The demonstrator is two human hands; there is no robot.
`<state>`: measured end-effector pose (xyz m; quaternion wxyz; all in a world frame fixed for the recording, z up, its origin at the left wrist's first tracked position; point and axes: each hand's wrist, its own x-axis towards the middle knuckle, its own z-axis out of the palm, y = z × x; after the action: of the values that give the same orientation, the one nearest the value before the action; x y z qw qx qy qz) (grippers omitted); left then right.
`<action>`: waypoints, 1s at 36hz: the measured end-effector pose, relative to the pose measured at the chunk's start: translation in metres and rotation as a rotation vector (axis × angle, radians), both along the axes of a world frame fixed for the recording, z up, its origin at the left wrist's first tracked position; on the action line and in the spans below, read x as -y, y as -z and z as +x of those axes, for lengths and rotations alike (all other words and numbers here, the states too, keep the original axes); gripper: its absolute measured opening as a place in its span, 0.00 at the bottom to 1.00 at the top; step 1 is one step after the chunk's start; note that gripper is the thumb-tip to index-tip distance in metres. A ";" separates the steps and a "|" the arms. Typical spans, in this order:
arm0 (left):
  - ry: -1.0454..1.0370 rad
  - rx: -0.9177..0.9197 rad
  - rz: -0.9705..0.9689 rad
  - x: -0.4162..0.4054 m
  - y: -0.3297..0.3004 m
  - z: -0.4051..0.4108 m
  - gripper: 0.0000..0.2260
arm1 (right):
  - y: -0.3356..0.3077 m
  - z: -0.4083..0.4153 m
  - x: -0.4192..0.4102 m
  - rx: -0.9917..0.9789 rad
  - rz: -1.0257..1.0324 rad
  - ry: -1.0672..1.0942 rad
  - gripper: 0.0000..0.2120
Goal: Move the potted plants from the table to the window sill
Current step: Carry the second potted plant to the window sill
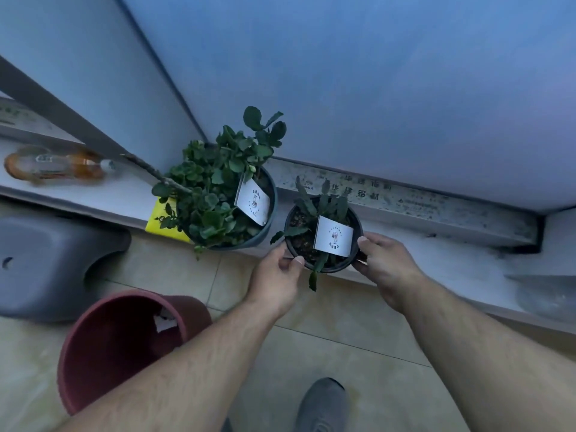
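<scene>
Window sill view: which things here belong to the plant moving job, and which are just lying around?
Job:
small pot, held by left hand and right hand
big pot, on the sill

Lying about:
red bucket
grey stool
yellow card
bottle

Bare arms and one grey shoe

Both forearms are uncovered, with no sleeve, watch or ring showing on the left hand (pixel 276 280) or right hand (pixel 388 271); fine hair runs along them and the nails are short. At the bottom centre sits a grey shoe (pixel 322 406), seemingly knit mesh, though it is dim.
</scene>
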<state>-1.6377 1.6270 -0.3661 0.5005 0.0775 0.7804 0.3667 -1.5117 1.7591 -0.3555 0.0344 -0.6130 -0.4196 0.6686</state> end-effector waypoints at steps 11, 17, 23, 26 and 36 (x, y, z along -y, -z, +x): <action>0.044 -0.039 -0.075 -0.006 0.012 0.002 0.15 | 0.007 0.004 -0.005 0.064 -0.009 -0.022 0.15; 0.054 -0.006 -0.192 0.007 -0.043 0.010 0.27 | -0.033 0.015 0.006 0.158 0.044 -0.070 0.24; 0.115 -0.011 -0.100 0.010 -0.189 0.019 0.23 | -0.158 0.035 0.029 0.187 0.061 -0.069 0.23; 0.142 -0.029 -0.034 0.007 -0.274 0.024 0.24 | -0.241 0.046 0.042 0.159 0.091 -0.008 0.25; 0.471 -0.090 0.290 0.044 -0.560 0.053 0.28 | -0.551 0.102 0.117 -0.028 0.338 0.297 0.30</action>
<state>-1.5843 1.5833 0.1934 0.5204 0.3437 0.7018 0.3443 -1.4097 1.6426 0.1958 0.2405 -0.6443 -0.4303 0.5847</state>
